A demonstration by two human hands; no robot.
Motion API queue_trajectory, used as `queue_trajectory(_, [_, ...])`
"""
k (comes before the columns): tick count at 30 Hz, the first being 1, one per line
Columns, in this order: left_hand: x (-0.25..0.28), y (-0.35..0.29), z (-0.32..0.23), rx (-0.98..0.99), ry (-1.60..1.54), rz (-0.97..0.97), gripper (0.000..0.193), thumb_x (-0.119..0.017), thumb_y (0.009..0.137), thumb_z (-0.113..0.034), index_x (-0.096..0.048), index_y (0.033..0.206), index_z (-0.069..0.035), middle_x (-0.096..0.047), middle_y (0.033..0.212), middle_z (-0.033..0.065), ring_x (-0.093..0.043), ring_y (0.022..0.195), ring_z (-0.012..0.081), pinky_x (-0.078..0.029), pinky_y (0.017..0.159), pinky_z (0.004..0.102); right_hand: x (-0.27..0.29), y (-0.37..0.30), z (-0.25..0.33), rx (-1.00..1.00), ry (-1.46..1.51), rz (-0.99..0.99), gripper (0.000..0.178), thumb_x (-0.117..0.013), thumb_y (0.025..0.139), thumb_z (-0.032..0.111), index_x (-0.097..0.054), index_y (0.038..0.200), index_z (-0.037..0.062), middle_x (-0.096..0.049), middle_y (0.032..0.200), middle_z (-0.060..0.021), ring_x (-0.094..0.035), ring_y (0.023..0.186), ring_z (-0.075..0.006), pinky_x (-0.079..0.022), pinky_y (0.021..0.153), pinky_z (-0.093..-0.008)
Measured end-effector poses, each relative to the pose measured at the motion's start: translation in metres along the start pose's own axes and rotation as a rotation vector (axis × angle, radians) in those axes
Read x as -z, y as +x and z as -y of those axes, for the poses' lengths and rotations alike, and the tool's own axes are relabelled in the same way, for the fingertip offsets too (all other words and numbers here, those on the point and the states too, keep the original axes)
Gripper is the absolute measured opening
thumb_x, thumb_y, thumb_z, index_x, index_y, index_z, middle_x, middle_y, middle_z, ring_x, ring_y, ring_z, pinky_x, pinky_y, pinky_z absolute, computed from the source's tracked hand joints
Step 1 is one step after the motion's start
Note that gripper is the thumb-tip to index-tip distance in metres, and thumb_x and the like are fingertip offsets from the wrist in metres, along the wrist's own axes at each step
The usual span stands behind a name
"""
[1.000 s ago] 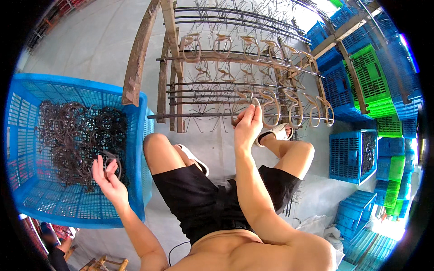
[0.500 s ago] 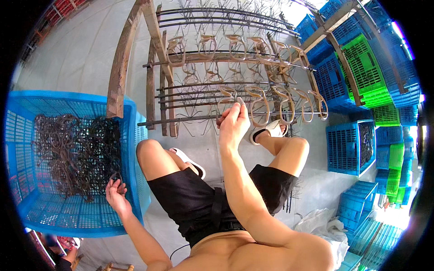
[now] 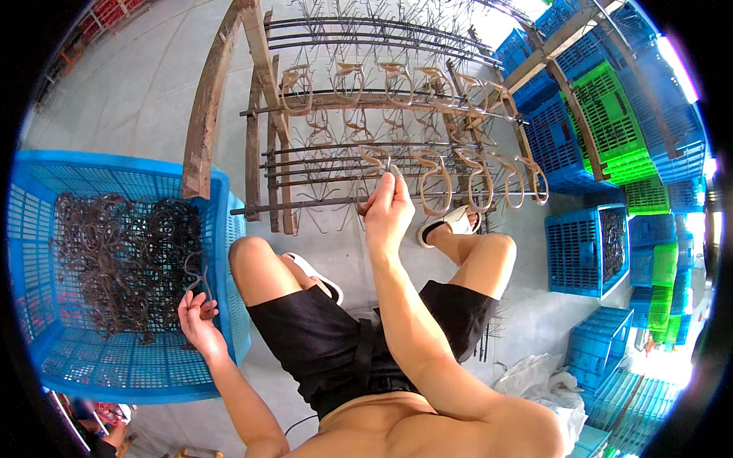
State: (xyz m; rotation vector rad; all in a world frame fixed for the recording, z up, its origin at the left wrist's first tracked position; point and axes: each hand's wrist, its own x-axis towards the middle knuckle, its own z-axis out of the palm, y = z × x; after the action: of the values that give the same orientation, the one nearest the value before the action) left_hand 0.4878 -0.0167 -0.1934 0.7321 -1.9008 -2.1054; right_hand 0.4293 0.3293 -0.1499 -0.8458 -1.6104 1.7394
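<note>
**Two hands, two looped pieces, between basket and rack**

At the far left we see a large blue basket, heaped with a tangle of dark looped pieces. The left hand is over its right side, palm partly turned up and fingers curled. We see it pinching a slim grey looped piece, which stands up from the fingertips, above the basket's inner right side.

Just right of the basket rises a wooden rack, strung across with dark metal rods. The person's black shorts and bent knees are below it, in the middle of our view.

The right hand reaches up to the front of the rack. Its thumb and fingers are closed on the grey end of another piece, beside the front rod; we cannot tell whether that piece is hooked on. To its right, tan loops hang side by side, and we find more in the rows behind.

Farther right, a blue crate on the floor holds dark contents. Beyond it we see stacked green crates among blue ones, with crumpled white plastic lower down.
</note>
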Motion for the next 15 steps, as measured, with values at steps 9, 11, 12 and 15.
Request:
queue_trajectory(9, [-0.016, -0.001, -0.006, 0.009, -0.013, -0.043, 0.03, -0.049, 0.087, -0.014, -0.052, 0.115, -0.002, -0.063, 0.09, 0.0076, -0.059, 0.068, 0.013, -0.045, 0.06, 0.0226, 0.008, -0.001, -0.003, 0.11, -0.372, 0.064, 0.027, -0.05, 0.094, 0.023, -0.053, 0.078, 0.0018, -0.045, 0.052, 0.0015, -0.04, 0.046, -0.0067, -0.034, 0.041, -0.0248])
queue_trajectory(11, [-0.021, -0.002, -0.012, 0.003, -0.062, -0.049, 0.028, -0.05, 0.089, -0.016, -0.054, 0.113, -0.002, -0.063, 0.087, 0.0067, -0.058, 0.066, 0.0124, -0.045, 0.059, 0.0226, 0.015, 0.007, -0.008, 0.114, -0.366, 0.074, 0.027, -0.05, 0.094, 0.023, -0.053, 0.076, 0.0021, -0.044, 0.051, 0.0017, -0.039, 0.046, -0.0066, -0.032, 0.041, -0.0245])
queue_trajectory(12, [-0.024, -0.003, -0.016, 0.0, -0.089, -0.05, 0.028, -0.05, 0.089, -0.017, -0.055, 0.112, -0.002, -0.063, 0.086, 0.0062, -0.057, 0.065, 0.0121, -0.044, 0.058, 0.0226, 0.017, 0.01, -0.009, 0.112, -0.358, 0.082, 0.027, -0.05, 0.094, 0.023, -0.052, 0.076, 0.0021, -0.044, 0.051, 0.0017, -0.039, 0.046, -0.0065, -0.032, 0.041, -0.0244])
queue_trajectory(15, [-0.033, -0.014, -0.03, -0.084, -0.119, 0.05, 0.027, -0.05, 0.092, -0.022, -0.057, 0.109, -0.002, -0.062, 0.08, 0.0043, -0.056, 0.063, 0.0111, -0.044, 0.056, 0.0217, 0.019, 0.011, 0.002, 0.077, -0.297, 0.12, 0.026, -0.052, 0.093, 0.023, -0.051, 0.077, 0.0027, -0.044, 0.053, 0.002, -0.04, 0.046, -0.006, -0.031, 0.041, -0.0241])
